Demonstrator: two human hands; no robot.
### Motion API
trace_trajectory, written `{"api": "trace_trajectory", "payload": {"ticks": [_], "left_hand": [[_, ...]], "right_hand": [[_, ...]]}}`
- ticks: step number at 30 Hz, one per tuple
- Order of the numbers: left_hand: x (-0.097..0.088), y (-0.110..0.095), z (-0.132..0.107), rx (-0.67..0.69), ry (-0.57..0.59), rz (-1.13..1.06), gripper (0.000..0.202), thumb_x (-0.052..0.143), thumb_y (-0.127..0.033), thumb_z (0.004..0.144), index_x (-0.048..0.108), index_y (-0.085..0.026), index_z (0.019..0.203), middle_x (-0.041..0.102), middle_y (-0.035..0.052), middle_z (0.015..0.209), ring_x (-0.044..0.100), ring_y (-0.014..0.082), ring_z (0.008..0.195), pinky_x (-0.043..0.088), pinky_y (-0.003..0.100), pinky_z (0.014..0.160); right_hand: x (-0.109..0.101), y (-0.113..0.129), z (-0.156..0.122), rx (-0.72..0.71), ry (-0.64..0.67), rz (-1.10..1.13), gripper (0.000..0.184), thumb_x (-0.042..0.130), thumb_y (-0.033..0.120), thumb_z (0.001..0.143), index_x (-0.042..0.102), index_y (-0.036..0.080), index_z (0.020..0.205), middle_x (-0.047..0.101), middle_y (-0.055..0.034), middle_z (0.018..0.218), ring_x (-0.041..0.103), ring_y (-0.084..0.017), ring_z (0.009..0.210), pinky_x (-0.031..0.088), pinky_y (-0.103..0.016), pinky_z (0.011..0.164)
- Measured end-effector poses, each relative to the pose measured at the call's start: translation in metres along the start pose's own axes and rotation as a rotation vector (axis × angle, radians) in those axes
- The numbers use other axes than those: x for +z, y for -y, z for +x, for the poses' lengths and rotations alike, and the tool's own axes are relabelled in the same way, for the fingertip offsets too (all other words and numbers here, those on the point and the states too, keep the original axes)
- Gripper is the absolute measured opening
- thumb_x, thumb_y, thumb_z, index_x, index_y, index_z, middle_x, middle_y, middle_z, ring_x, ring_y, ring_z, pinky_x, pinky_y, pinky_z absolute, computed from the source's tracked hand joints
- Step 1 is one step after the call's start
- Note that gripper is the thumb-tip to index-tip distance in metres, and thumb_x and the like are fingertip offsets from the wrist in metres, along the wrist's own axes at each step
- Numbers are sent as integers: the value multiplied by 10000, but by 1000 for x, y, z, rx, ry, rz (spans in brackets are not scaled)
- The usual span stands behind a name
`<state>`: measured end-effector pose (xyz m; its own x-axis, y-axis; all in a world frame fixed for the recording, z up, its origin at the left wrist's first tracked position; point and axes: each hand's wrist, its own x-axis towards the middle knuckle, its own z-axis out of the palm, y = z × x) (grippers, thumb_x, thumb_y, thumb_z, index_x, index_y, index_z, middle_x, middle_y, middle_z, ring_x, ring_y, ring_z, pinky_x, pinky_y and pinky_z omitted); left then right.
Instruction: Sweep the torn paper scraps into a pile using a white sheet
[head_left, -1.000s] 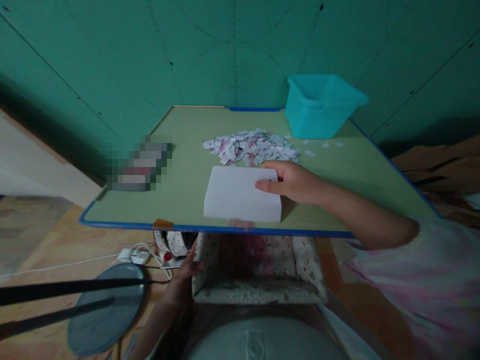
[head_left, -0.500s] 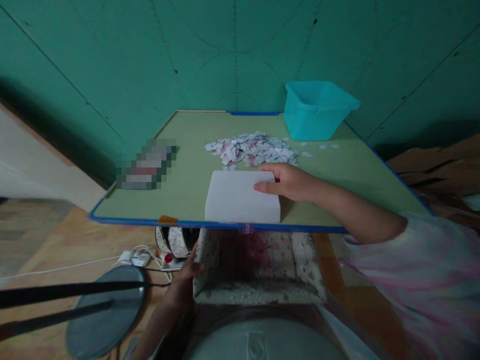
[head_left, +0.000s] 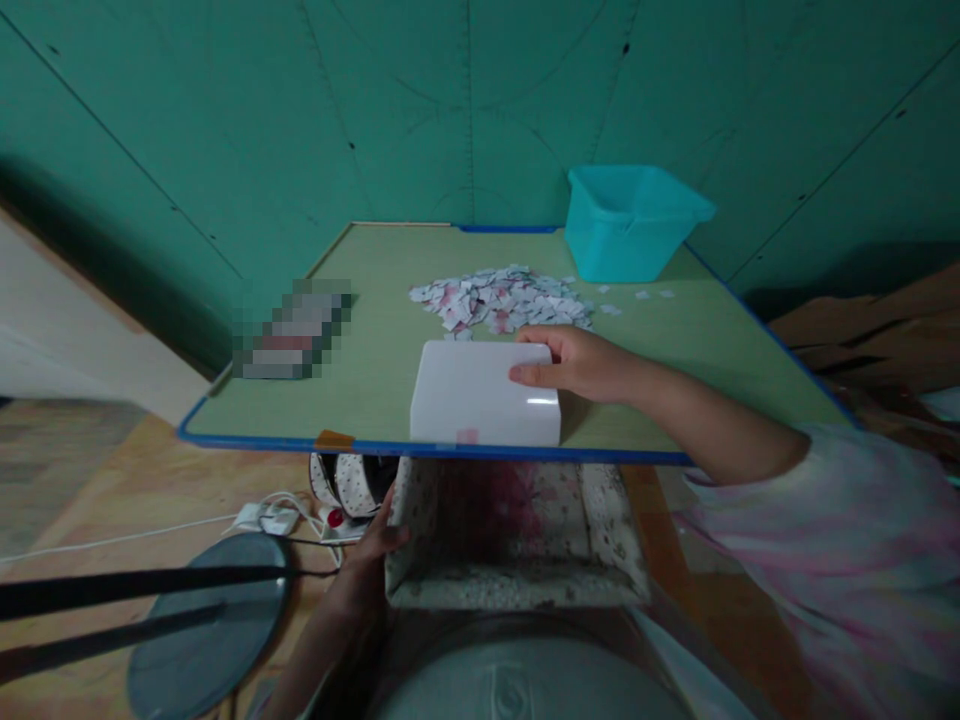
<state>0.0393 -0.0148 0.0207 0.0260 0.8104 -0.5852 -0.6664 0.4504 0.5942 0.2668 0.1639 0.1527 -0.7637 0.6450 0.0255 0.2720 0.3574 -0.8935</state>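
Note:
My right hand (head_left: 581, 362) grips the right side of a glossy white plastic box (head_left: 472, 390), thumb on top and fingers behind. The box rests at the front edge of the table, its underside hidden. A small pinkish scrap (head_left: 467, 437) shows at its front edge. Beyond it lies a heap of paper scraps (head_left: 510, 298), whitish with some pink. Below the table edge, my left hand (head_left: 379, 545) is closed on the left wall of a patterned fabric bin (head_left: 517, 590), with the thumb showing and most fingers hidden. Reddish pieces lie blurred in the dark inside of the bin.
A turquoise plastic basket (head_left: 626, 235) stands at the table's back right, a few loose scraps near it. At the left lies a pixelated flat object (head_left: 296, 335). On the floor are a round grey stool (head_left: 210, 620), a power strip with cables (head_left: 266, 517) and a dotted bag (head_left: 352, 483).
A pinkish scrap now shows at the front edge of the white box, and a bright glint has appeared on its top. Both hands stay nearly where they were.

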Motion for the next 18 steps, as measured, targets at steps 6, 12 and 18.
{"api": "trace_trajectory", "payload": {"ticks": [6, 12, 18], "left_hand": [[4, -1, 3, 13, -2, -19, 757, 575, -120, 578, 328, -235, 1285, 675, 32, 1026, 555, 261, 1005, 471, 343, 750], [11, -4, 4, 24, -78, 25, 788, 589, -121, 542, 340, -220, 1283, 680, 38, 1011, 598, 259, 926, 493, 317, 670], [16, -9, 4, 18, -89, 61, 807, 600, -122, 489, 387, -223, 1260, 670, 59, 1032, 636, 284, 811, 499, 326, 573]], "right_hand": [[-1, 3, -3, 0, 15, -6, 240, 541, 369, 717, 473, 143, 755, 449, 38, 631, 425, -49, 535, 319, -158, 456], [-1, 4, -5, -19, 5, -54, 247, 543, 382, 713, 504, 140, 744, 444, 40, 610, 412, -48, 525, 301, -166, 456], [-4, 4, -2, -30, -192, 63, 221, 552, 357, 712, 495, 151, 765, 460, 39, 640, 430, -50, 543, 321, -169, 468]]}}
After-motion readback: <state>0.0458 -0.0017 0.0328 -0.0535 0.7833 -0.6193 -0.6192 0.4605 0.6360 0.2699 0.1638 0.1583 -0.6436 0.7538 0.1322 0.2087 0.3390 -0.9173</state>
